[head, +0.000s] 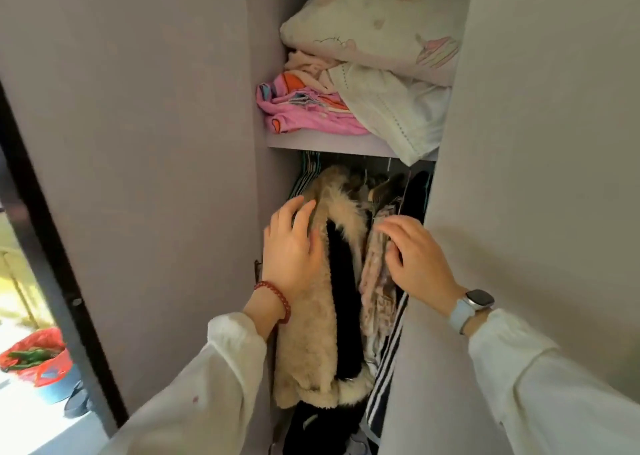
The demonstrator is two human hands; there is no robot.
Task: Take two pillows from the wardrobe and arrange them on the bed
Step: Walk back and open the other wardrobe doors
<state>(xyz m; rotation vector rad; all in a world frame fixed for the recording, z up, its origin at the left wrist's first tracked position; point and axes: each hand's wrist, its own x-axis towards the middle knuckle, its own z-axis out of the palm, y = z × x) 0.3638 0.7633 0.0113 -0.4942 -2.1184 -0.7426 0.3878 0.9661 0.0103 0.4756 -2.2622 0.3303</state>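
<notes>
The wardrobe point(166, 108) is seen with its doors parted, and a shelf point(322, 141) crosses the gap. On the shelf two pillows are stacked: a patterned pillow point(374, 21) on top, and a white pillow point(391, 108) beneath it, one corner of which overhangs the shelf's front edge. A pink cloth point(304, 108) is bunched on the shelf just left of the white pillow. Below the shelf, clothes hang on hangers; a fur-trimmed coat point(311, 316) is foremost among them. The left hand point(291, 253) is laid flat against the coat below the shelf, fingers spread apart and nothing gripped. The right hand point(415, 257) is held against the hanging clothes to the right of the coat, fingers loosely apart and lightly curled, nothing clasped. A red bracelet point(277, 298) is noted on the left wrist, a watch point(474, 302) on the right. Neither pillow is touched.
</notes>
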